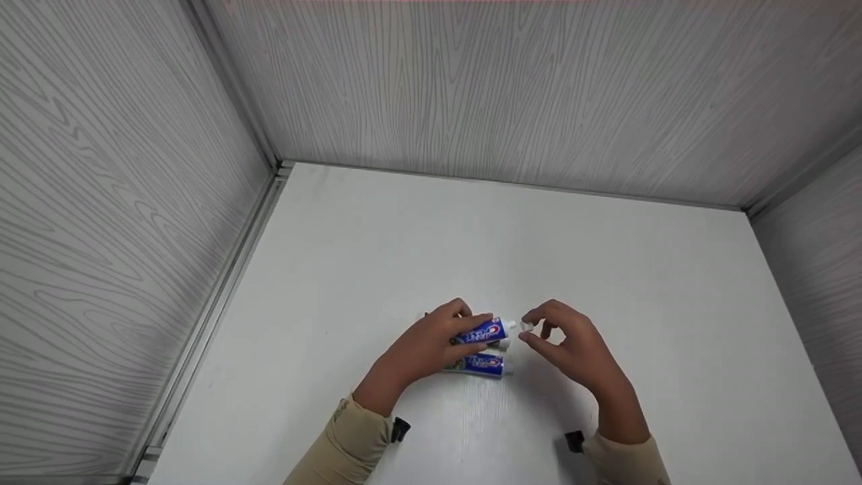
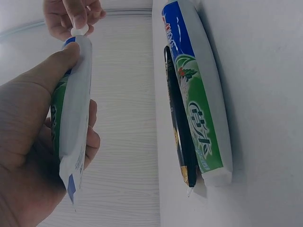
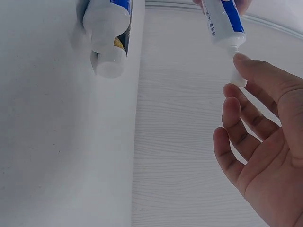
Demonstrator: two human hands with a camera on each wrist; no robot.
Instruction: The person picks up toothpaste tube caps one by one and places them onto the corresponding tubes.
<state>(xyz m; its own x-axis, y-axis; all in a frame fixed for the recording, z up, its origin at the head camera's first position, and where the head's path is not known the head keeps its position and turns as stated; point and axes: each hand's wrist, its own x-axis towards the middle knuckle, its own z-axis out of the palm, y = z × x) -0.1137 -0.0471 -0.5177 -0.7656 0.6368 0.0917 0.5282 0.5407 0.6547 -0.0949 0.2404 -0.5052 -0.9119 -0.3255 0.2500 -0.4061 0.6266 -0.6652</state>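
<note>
My left hand point(image 1: 421, 342) grips a blue, green and white toothpaste tube point(image 2: 78, 104) above the table, its nozzle pointing right. Between thumb and fingertips, my right hand point(image 1: 569, 340) pinches a small translucent white cap point(image 3: 239, 79). The cap is right by the bare nozzle point(image 3: 233, 49) of the held tube; whether they touch is hard to tell. Below the left hand, a second blue and green toothpaste tube point(image 2: 199, 94) lies on the table. Beside it lies a dark tube with gold marks point(image 2: 177, 118), mostly covered in the head view.
A white table point(image 1: 404, 236) carries the tubes. Grey wood-grain panels point(image 1: 471, 87) rise behind it and on both sides. Black clips or mounts point(image 1: 400, 430) sit at both wrists, by the beige sleeves point(image 1: 353, 438).
</note>
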